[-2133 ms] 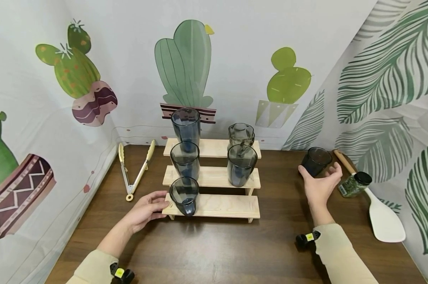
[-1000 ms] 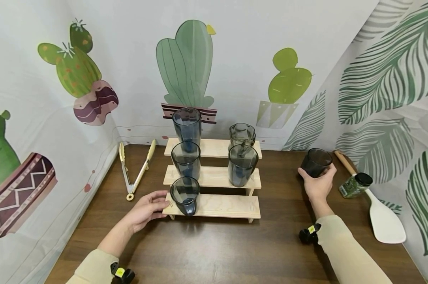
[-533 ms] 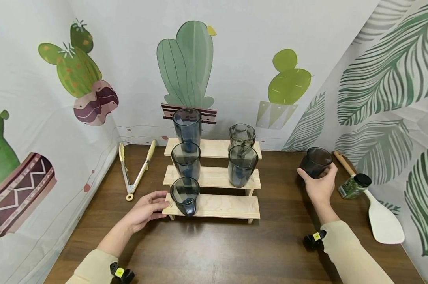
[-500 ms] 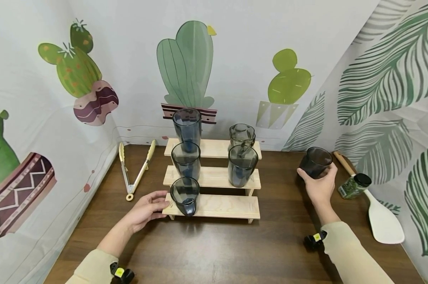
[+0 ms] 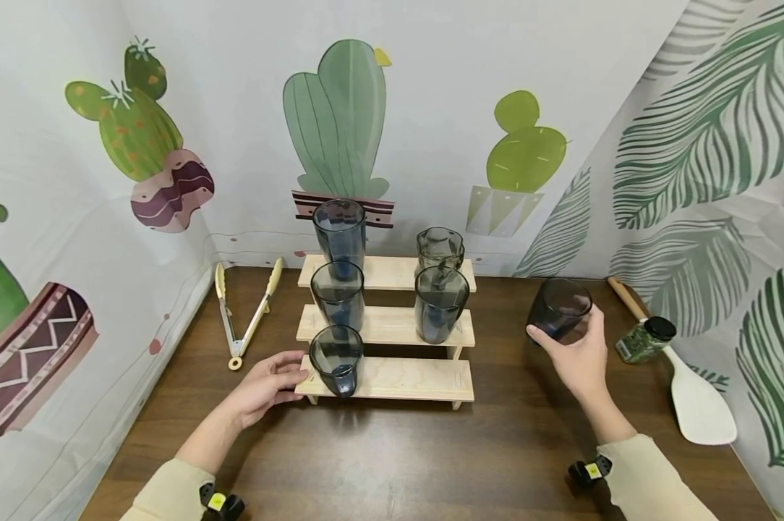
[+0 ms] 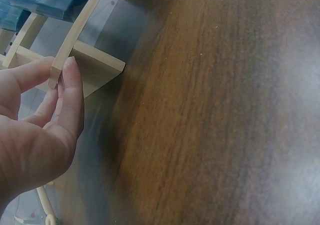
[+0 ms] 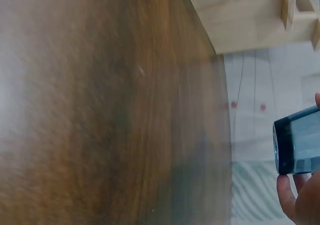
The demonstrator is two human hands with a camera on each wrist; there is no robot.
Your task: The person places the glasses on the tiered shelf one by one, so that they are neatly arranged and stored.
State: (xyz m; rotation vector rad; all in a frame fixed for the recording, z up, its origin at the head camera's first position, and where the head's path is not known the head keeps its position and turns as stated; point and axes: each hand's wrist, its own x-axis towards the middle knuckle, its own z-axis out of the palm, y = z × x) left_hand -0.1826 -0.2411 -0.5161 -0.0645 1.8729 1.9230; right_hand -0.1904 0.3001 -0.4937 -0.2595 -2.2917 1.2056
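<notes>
My right hand grips a dark tinted drinking glass right of the shelf, its mouth tipped slightly; in the right wrist view the glass shows its thick base off the table. With thumb and fingers my left hand pinches the left end of the lowest step of a three-tier wooden shelf; the left wrist view shows the board's edge between them. On that step stands a tinted glass. The middle step bears a left glass and a right glass.
A tall glass and a wavy-rimmed glass stand on the top step. Yellow-tipped tongs lie spread at left. On the right are a jar of green flakes and a white spatula with a wooden handle.
My right hand has closed round the dark glass and brought it up and a little left toward the shelf. The left hand has stayed on the lowest step.
</notes>
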